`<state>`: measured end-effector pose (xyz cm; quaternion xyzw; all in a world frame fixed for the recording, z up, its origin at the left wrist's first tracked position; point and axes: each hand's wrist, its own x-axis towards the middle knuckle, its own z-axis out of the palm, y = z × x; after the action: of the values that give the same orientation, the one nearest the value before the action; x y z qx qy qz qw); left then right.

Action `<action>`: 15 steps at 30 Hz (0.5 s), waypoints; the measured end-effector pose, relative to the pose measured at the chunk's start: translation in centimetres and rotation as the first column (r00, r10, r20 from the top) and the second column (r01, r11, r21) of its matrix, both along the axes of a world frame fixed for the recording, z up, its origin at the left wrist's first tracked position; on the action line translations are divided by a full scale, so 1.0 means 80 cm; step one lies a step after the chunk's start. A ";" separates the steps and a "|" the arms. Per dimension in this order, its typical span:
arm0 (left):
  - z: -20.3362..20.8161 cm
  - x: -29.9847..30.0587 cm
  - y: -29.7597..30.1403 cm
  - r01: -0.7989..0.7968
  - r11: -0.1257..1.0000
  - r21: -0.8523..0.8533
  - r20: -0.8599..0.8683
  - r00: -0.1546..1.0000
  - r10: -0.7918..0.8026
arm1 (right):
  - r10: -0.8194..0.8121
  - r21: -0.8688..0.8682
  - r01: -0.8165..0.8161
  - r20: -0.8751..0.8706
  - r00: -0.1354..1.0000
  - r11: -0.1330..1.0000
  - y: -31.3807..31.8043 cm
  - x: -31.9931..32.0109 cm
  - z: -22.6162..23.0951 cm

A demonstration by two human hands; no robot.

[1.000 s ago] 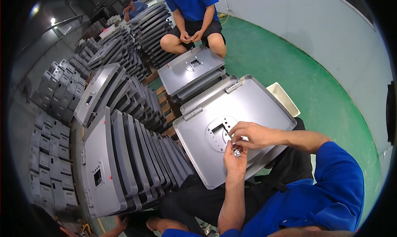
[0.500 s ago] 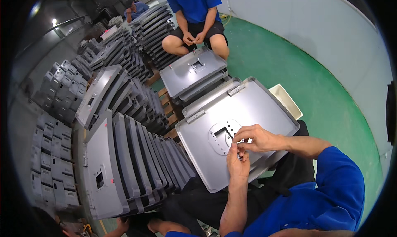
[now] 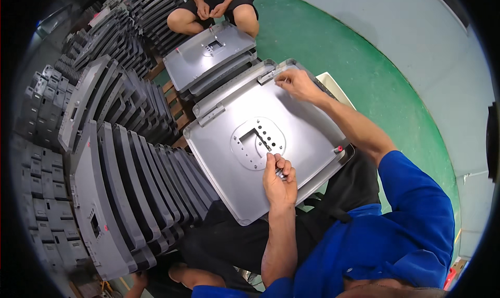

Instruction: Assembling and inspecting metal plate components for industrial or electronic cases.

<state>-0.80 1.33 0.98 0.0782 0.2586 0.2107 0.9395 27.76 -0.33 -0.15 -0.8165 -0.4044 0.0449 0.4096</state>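
Observation:
A grey metal panel [image 3: 219,162] lies flat in front of me, with a round raised plate [image 3: 245,157] and a rectangular cut-out near its middle. My left hand [image 3: 279,182] is closed above the panel's near part, its curled fingers around small shiny metal pieces too small to name. My right hand [image 3: 298,84] reaches over the panel's far right corner, fingers pinched together beside a metal hinge bracket [image 3: 267,77]. Whatever its fingertips hold is hidden. Another hinge bracket [image 3: 212,114] sits on the far left edge. A red-tipped post [image 3: 338,149] stands at the right corner.
Stacked grey panels [image 3: 135,178] lean at my left, with more stacks behind. A cream bin [image 3: 333,90] stands beyond the panel's right edge. Across from me a co-worker's hands [image 3: 211,9] meet above another panel [image 3: 192,58]. Green floor [image 3: 312,43] spreads right.
My right hand has left my left hand and moved away to the far hinge bracket. My left hand stays over the panel's near part. The view has shifted, uncovering the red-tipped post.

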 end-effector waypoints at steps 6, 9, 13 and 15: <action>0.000 0.005 0.004 -0.013 0.999 -0.047 -0.030 0.999 0.012 | -0.038 -0.045 0.049 0.217 0.975 0.998 0.034 0.051 -0.033; -0.002 0.006 0.004 -0.012 0.999 -0.036 -0.037 0.999 0.011 | 0.007 -0.110 0.018 0.221 0.975 0.994 0.044 0.058 -0.032; -0.003 0.006 0.004 0.001 1.000 -0.026 -0.023 1.000 -0.002 | 0.008 -0.137 0.022 0.214 0.977 0.990 0.048 0.059 -0.033; -0.001 0.008 0.004 0.003 1.000 -0.014 -0.024 1.000 -0.004 | 0.000 -0.154 0.029 0.183 0.983 0.988 0.050 0.063 -0.032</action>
<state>-0.20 1.62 0.91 0.0748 0.2712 0.2064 0.9372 32.80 3.70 -2.69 -0.8497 -0.4296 -0.0015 0.3058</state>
